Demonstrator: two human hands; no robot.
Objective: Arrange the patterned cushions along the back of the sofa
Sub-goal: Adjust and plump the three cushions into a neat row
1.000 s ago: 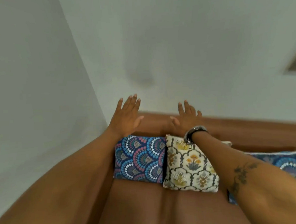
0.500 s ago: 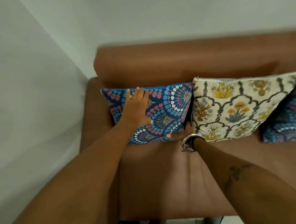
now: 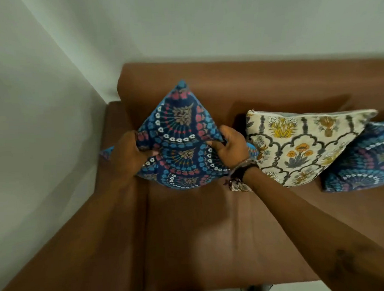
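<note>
We held the blue cushion (image 3: 182,143) with both hands
Our left hand (image 3: 129,153) and right hand (image 3: 231,146) gripped its sides above the sofa (image 3: 213,228)

Dim, even indoor light, slightly greenish cast on walls (image 3: 51,108); source not seen. Soft shadow thrown on sofa back (image 3: 272,85) behind cream floral cushion (image 3: 298,148), darkest in gap at its left edge. Faint shadow laid across seat below raised blue cushion (image 3: 182,146). Dull sheen noted on seat leather, no hard glare. Wide-angle bend seen in wall corner and sofa edges. Left forearm (image 3: 69,240) smeared by blur at lower left; right hand (image 3: 231,147) and patterns only moderately sharp, overall soft
</note>
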